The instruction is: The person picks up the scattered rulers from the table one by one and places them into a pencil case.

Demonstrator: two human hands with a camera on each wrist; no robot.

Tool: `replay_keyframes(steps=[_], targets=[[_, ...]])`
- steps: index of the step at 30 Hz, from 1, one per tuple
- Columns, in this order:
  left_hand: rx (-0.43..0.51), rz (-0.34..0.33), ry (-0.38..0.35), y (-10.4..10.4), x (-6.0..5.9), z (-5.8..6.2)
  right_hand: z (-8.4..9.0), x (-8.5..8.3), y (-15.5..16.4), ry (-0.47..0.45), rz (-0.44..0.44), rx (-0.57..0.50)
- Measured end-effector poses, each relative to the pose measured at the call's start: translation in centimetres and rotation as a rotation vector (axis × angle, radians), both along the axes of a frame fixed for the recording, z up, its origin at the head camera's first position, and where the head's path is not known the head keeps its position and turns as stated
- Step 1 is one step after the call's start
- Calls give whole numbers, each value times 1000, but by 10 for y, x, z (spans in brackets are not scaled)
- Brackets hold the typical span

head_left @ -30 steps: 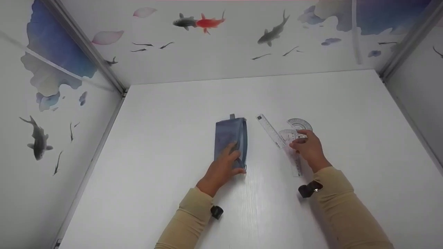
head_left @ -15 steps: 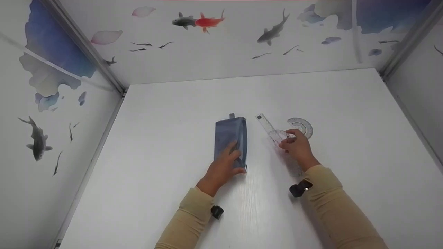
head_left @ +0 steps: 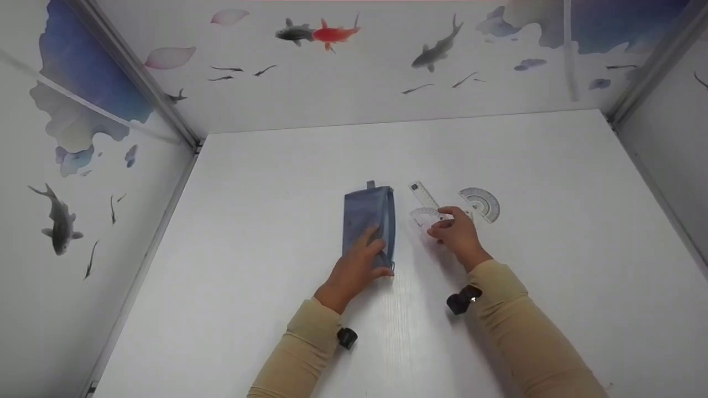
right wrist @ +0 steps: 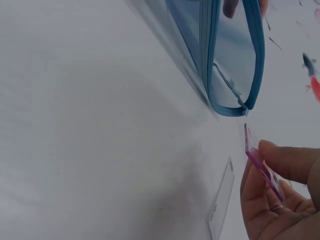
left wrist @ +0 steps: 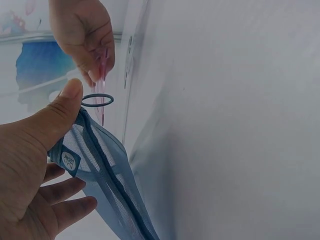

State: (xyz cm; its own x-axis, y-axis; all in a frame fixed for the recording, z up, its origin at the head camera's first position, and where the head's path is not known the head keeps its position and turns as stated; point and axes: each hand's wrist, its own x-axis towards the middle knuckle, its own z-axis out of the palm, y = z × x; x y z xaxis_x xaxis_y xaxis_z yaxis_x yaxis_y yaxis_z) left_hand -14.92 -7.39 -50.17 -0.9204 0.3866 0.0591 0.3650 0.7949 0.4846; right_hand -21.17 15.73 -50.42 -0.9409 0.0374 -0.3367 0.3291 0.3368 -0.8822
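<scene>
In the head view, a blue mesh pencil case (head_left: 369, 221) lay lengthwise on the white table (head_left: 287, 309), and its near end was held by the left hand (head_left: 354, 271), with fingers laid over the top and the thumb at the side. Just to the right of it, a clear protractor (head_left: 426, 216) was pinched in the right hand (head_left: 456, 235) and lifted off the table, between the case and a second protractor (head_left: 482, 203) left lying farther right. A clear ruler (head_left: 423, 194) lay flat beyond the knuckles. The step in hand was judged to be the carrying of the lifted piece toward the case. The next move was judged to call for the case mouth being kept open and the flat piece being turned edge-on to the zip opening.

From the left wrist, what the head view hid was shown: the case (left wrist: 100, 165) was held with the thumb pressed on the zip edge beside the ring pull (left wrist: 97, 100), the other fingers hanging loose beneath. The right hand (left wrist: 85, 35) was seen above, a pink-tinted edge (left wrist: 102, 75) dangling from its fingertips just above the ring.

From the right wrist, the open mouth of the case (right wrist: 235, 55) was seen, which no other view gave; its zip stood parted. The protractor (right wrist: 260, 165) was gripped edge-on between thumb and curled fingers (right wrist: 280, 157), apart from the case, with the ruler (right wrist: 222, 205) flat beneath.
</scene>
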Motion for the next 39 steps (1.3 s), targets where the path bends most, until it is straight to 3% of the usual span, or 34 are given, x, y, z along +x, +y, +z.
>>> replay_keyframes(steps=[9, 29, 39], targets=[[7, 3, -19, 2, -1, -1, -2, -1, -16, -24, -6, -29], [3, -30, 45, -1, -1, -2, 3, -1, -48, 0, -1, -162], [-11, -23, 42, 1, -1, -1, 1, 1, -60, -19, -19, -187]])
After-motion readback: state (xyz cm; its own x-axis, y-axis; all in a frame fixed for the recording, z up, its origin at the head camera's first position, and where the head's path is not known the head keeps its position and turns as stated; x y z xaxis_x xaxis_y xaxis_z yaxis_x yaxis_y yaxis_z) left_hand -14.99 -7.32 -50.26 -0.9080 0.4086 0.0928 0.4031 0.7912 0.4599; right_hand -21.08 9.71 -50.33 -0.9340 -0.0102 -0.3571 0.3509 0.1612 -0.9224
